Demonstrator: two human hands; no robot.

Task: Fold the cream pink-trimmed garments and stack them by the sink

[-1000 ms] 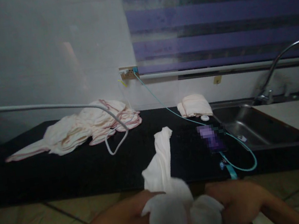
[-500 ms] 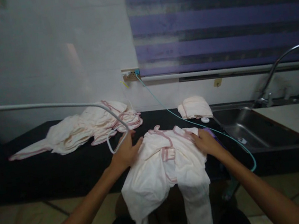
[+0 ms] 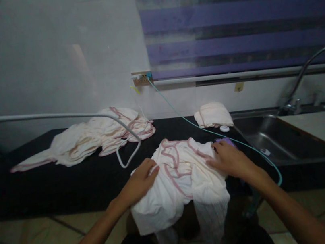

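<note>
On the black counter [image 3: 54, 195], a loose pile of pale clothes [image 3: 82, 140] is lying unfolded, seemingly waiting its turn. A white garment with pink trim [image 3: 208, 184] is draping over the front edge, not yet folded. Only 1 folded bundle [image 3: 214, 115] is sitting behind, looking finished. The left hand [image 3: 142, 180] and right hand [image 3: 230, 158] are resting half open on the garment's 2 sides; whether they are gripping, I cannot tell.

Counter [image 3: 59, 190] room left — teal cable [image 3: 213, 132] right
</note>
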